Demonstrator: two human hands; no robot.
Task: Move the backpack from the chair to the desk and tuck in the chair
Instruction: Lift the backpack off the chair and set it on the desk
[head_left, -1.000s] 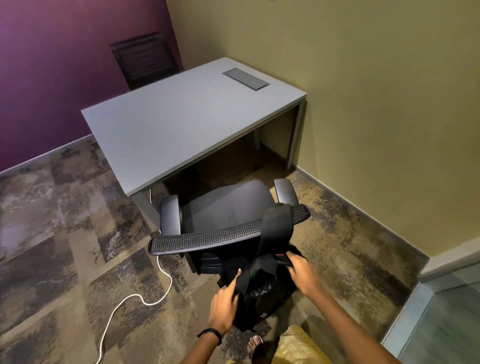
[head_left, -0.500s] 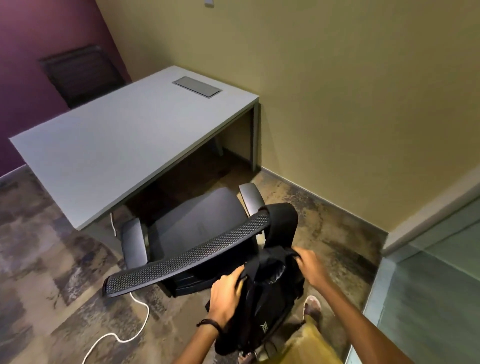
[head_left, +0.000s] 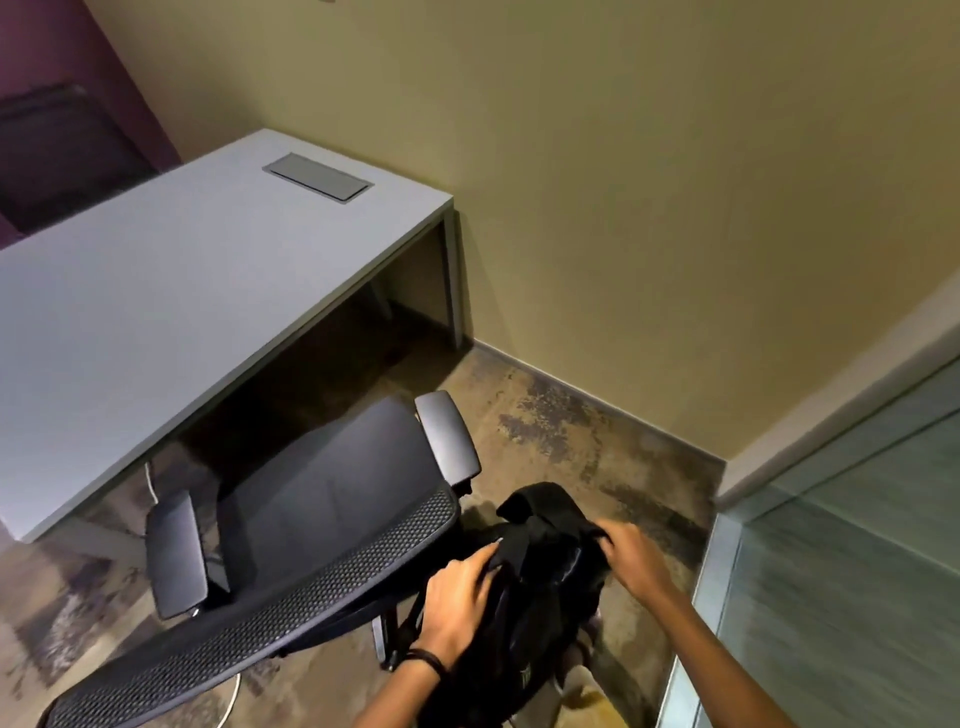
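Note:
A black backpack hangs in the air behind and to the right of the black office chair, clear of its mesh backrest. My left hand grips the backpack's left side near the top. My right hand grips its upper right edge. The chair stands pulled out from the grey desk, its seat bare and facing the desk. The lower part of the backpack is hidden behind my left arm.
A yellow wall runs along the desk's right end. A glass partition stands close on the right. A second dark chair sits behind the desk by the purple wall. A white cable trails on the carpet under the desk.
Both hands have lifted the backpack's strap off the backrest's right corner and drawn the bag right, away from the chair. My view has swung to the right.

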